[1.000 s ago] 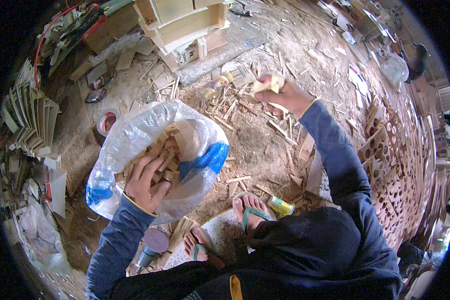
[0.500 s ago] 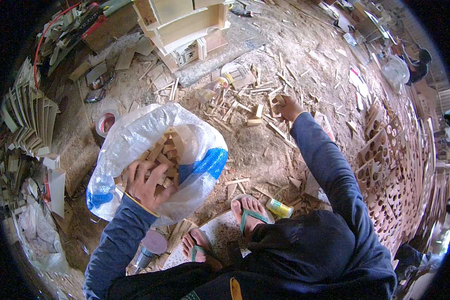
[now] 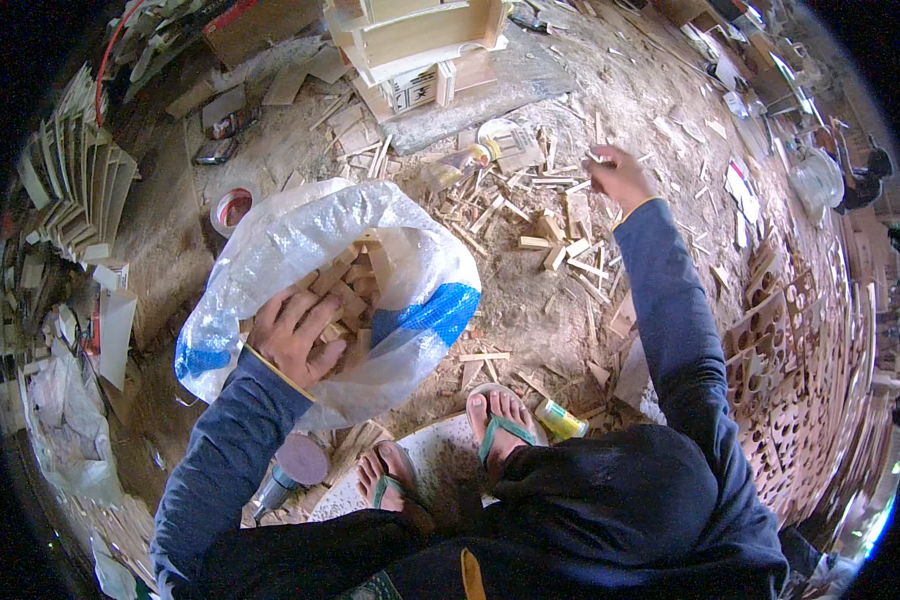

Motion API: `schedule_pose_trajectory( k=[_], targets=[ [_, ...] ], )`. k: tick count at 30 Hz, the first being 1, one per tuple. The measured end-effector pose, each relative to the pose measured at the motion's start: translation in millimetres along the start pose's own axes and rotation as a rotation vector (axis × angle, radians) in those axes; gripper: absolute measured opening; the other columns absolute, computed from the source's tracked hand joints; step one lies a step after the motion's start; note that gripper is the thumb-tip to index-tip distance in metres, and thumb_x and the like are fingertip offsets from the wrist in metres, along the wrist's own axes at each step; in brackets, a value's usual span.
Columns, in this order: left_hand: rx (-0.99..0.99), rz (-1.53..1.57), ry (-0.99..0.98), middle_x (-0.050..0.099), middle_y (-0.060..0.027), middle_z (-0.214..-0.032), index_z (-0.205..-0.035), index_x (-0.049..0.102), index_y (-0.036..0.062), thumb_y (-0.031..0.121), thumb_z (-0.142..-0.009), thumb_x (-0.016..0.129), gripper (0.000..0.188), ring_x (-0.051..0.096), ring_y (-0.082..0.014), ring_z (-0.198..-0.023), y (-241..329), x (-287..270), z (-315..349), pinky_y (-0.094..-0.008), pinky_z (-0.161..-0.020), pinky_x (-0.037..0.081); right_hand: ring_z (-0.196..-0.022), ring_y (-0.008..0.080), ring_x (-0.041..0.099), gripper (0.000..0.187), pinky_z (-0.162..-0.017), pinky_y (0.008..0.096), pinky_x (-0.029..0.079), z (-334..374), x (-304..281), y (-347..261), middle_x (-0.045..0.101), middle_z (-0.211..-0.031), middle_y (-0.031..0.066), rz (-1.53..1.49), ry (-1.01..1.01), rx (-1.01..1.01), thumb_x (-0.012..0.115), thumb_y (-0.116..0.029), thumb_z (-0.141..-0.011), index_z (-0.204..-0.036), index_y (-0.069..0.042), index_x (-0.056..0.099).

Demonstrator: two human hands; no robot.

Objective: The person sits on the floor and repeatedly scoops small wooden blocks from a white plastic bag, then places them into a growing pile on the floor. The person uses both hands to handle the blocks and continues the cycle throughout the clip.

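A white woven plastic sack [image 3: 320, 205] with blue stripes stands with its mouth wide at my left. Many small wooden blocks [image 3: 348, 285] fill it. Resting in the sack's mouth, my left hand [image 3: 298, 335] has its fingers spread over the blocks and grips none that I can see. My right hand [image 3: 622, 180] is stretched far forward over the littered ground, fingers closed around a small pale stick of wood [image 3: 597, 156], mostly hidden by the fingers. Just below it lie a few loose wooden blocks [image 3: 542, 243] among thin wood offcuts [image 3: 488, 212].
A wooden cabinet frame [image 3: 420, 50] stands ahead. A tape roll [image 3: 232, 208] lies beyond the sack, and an angle grinder-like tool [image 3: 295, 465] near my left forearm. A yellow-green can [image 3: 560, 418] is by my foot. Perforated wooden sheets [image 3: 780, 370] stack at right.
My right hand has moved forward and right, away from the block it was at; more blocks show together on the ground there. My left hand stays in the sack.
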State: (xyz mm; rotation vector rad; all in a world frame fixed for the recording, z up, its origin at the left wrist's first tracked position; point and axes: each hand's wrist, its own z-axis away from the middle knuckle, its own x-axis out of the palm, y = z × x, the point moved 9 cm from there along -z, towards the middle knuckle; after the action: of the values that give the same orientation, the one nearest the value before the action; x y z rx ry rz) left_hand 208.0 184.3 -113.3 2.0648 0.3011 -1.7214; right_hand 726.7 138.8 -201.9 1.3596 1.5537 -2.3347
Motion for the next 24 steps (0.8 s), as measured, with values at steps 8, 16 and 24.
schedule_pose_trajectory(
  k=[8,16,24],
  targets=[
    [0.097,-0.013,0.081,0.063,-0.0105,-0.109,-0.108,0.064,0.0071,0.017,-0.068,0.072,0.041,0.055,-0.0333,-0.112,7,1,6,-0.0463,-0.101,0.045,-0.063,0.019,0.068,0.024,-0.052,0.0325,0.058,19,21,-36,0.07,-0.085,0.0119,-0.059,-0.28,0.054,0.064,-0.015,-0.09,-0.109,-0.001,0.067],
    [0.005,0.267,0.197,0.067,-0.0103,-0.104,-0.105,0.068,0.0087,0.01,-0.067,0.074,0.039,0.064,-0.0327,-0.1,-19,-32,8,-0.0434,-0.093,0.05,-0.082,0.028,0.069,0.041,-0.075,0.0418,0.055,32,84,66,0.072,-0.087,0.0127,0.635,-0.512,-0.079,0.081,-0.04,-0.073,-0.1,-0.01,0.073],
    [-0.146,0.505,0.178,0.068,-0.0136,-0.105,-0.114,0.065,0.0045,0.013,-0.078,0.072,0.038,0.066,-0.0292,-0.098,-23,-41,0,-0.0378,-0.088,0.052,-0.105,0.0367,0.065,0.062,-0.089,0.0458,0.052,62,91,110,0.07,-0.104,0.0204,0.622,-0.175,0.023,0.076,-0.064,-0.07,-0.11,-0.017,0.072]
  ],
)
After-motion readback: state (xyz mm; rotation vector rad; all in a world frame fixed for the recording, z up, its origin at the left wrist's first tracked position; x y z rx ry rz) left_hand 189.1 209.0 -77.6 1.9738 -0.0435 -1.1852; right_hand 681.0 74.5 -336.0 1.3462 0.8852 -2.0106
